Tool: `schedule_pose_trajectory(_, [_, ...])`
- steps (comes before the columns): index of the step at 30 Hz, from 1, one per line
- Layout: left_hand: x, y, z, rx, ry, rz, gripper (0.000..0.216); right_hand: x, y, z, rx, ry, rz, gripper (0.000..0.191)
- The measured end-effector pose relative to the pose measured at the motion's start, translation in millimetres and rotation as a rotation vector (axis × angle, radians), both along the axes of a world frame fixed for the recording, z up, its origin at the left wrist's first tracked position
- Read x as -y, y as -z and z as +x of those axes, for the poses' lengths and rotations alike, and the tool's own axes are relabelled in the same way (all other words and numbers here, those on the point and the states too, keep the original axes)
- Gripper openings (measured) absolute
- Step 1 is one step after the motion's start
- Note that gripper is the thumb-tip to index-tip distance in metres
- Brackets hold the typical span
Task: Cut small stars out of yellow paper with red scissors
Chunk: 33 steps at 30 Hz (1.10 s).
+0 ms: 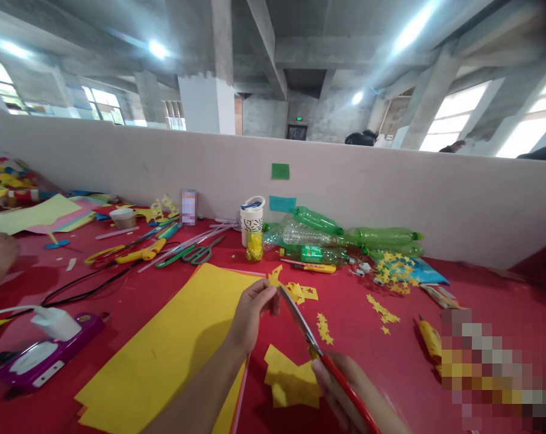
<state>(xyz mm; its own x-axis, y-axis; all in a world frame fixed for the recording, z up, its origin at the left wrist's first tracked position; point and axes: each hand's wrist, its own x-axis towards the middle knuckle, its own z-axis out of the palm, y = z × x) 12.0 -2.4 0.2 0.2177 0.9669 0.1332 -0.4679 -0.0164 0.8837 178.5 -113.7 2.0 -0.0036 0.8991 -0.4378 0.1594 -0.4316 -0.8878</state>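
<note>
I've got a red counter (404, 374), yellow paper (164, 361) left of centre. Scissors (305, 330) in my right hand (338, 380), fingers wrapped round the handles, tips at the scrap. Left hand (254, 313) pinches that yellow scrap (275, 276) beyond the paper's far-right corner. Small stars (322, 327) right of the blades.

Scissors (314, 347) show smooth metal blades (300, 319); yellow paper (275, 276) looks matt.

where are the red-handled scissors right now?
In the head view, the red-handled scissors are below and right of centre, in the right hand, tips near the yellow paper piece in the left hand.
</note>
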Motion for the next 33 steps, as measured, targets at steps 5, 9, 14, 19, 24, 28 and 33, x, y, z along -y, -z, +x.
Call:
schedule_pose_trajectory(5, [-2.3,1.0,-1.3,0.024,-0.034,-0.002,0.015,1.0,-6.1,2.1,0.027,-0.048,0.027,0.051])
schedule_pose_trajectory(9, [-1.6,-0.5,-1.9,-0.008,-0.039,0.013,0.018,3.5,-12.5,2.2,0.02,-0.089,0.008,0.052])
schedule_pose_trajectory(14, [-0.4,-2.8,-2.4,-0.049,-0.028,0.03,0.02,4.0,-13.8,2.2,0.014,-0.096,0.008,0.052])
schedule_pose_trajectory(19, [-1.0,-1.1,-1.9,-0.067,-0.049,0.038,0.019,5.5,-10.8,0.4,-0.077,-0.047,0.012,0.049])
schedule_pose_trajectory(24, [-0.6,-0.6,-0.9,-0.064,-0.048,0.024,0.019,4.5,-7.7,2.1,-0.127,-0.031,-0.006,0.051])
schedule_pose_trajectory(28, [0.0,-0.9,-0.5,-0.049,-0.047,0.037,0.019,2.0,-8.6,5.8,-0.065,-0.111,-0.046,0.052])
schedule_pose_trajectory(33, [-0.6,-0.9,-0.8,-0.076,-0.047,0.051,0.02,2.4,-10.7,4.8,-0.09,-0.06,-0.028,0.051])
